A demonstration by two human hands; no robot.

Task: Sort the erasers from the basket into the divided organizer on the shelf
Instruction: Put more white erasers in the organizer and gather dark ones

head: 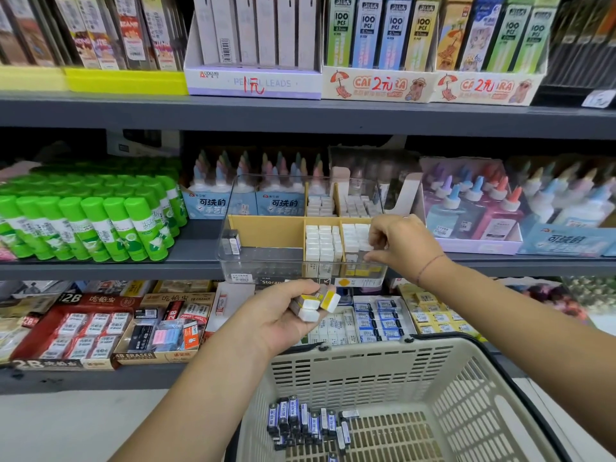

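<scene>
A clear divided organizer (266,261) with cardboard partitions stands on the middle shelf. Its right compartments hold rows of white erasers (321,243); one dark eraser (232,241) stands in the large left compartment. My right hand (400,243) reaches over the front right compartment and pinches a white eraser (366,246) there. My left hand (283,316), palm up below the organizer, holds several white erasers with yellow sleeves (318,303). The beige basket (466,388) sits at the bottom, with several blue-sleeved erasers (306,423) on its floor.
Green glue sticks (100,225) stand left of the organizer, glue bottles (473,208) to its right and behind. The shelf below carries boxes of packaged erasers (100,328). Pencil-lead boxes (376,38) fill the top shelf.
</scene>
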